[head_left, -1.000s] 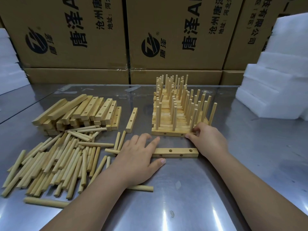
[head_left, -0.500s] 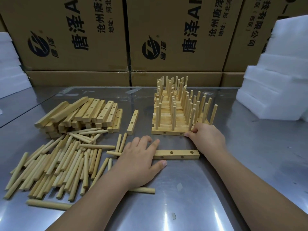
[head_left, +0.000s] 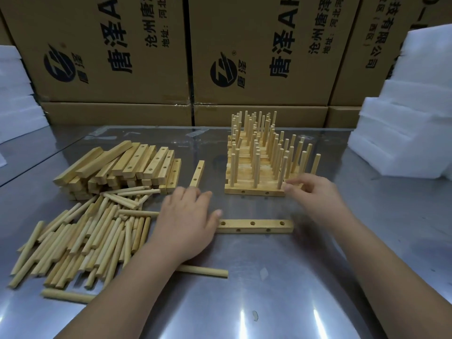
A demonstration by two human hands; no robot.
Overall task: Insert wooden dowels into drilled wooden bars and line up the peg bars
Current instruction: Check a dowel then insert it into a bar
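Note:
An empty drilled bar point(head_left: 254, 226) lies flat on the steel table point(head_left: 281, 289) between my hands. My left hand point(head_left: 186, 221) rests palm down just left of it, fingers lightly bent beside the loose dowel pile point(head_left: 85, 236) and thumb near the bar's left end; nothing shows in its grip. Behind the bar stand the lined-up peg bars point(head_left: 264, 157), their dowels upright. My right hand point(head_left: 315, 199), blurred, touches the right end of the front peg bar point(head_left: 254, 191) with its fingertips.
A stack of undrilled-side-up bars point(head_left: 122, 165) sits at the left, one single bar point(head_left: 197, 173) beside it. Two stray dowels point(head_left: 203, 270) point(head_left: 66, 296) lie near my left forearm. Cardboard boxes point(head_left: 244, 57) wall the back; white foam blocks point(head_left: 403, 133) stand right.
My left hand slid left off the empty bar, uncovering all its holes. My right hand stayed at the front peg bar's right end, its fingers shifting slightly.

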